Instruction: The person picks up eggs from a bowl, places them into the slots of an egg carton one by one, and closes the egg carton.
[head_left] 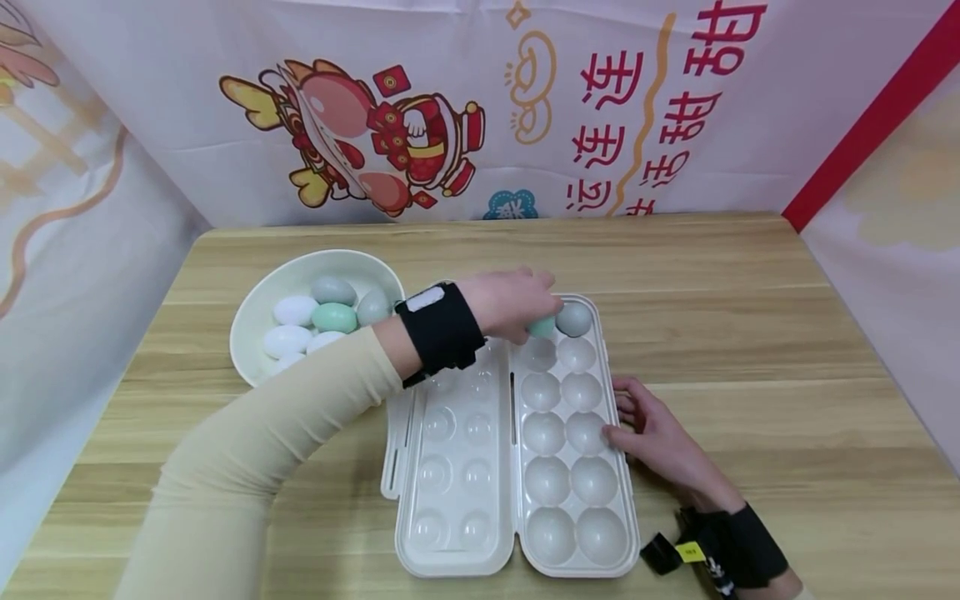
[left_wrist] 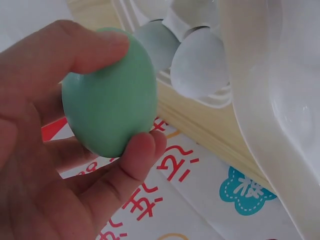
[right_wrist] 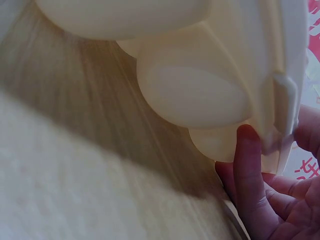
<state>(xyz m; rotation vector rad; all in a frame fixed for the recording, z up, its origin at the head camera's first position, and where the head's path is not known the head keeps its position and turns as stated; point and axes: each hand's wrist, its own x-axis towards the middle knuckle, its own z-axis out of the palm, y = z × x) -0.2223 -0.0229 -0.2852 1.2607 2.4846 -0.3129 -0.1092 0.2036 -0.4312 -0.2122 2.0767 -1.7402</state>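
Over the tray [head_left: 544,433], our left hand [head_left: 513,304] pinches the green egg [left_wrist: 111,100]; let's lower gently, right hand [head_left: 660,437] gripping the tray's edge.

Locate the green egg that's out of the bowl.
In the head view, the green egg is held by the left hand at the far end of the open egg carton, just left of the grey egg.

Head view: bright, even, largely crisp; faint soft shadows, small glints on the white egg box [head_left: 457,450]. Left wrist view: duller, greyish, slightly soft; gentle sheen on the green egg [left_wrist: 110,100]. Right wrist view: dim, blurred; broad shadow across the table [right_wrist: 110,125], paler at lower left.
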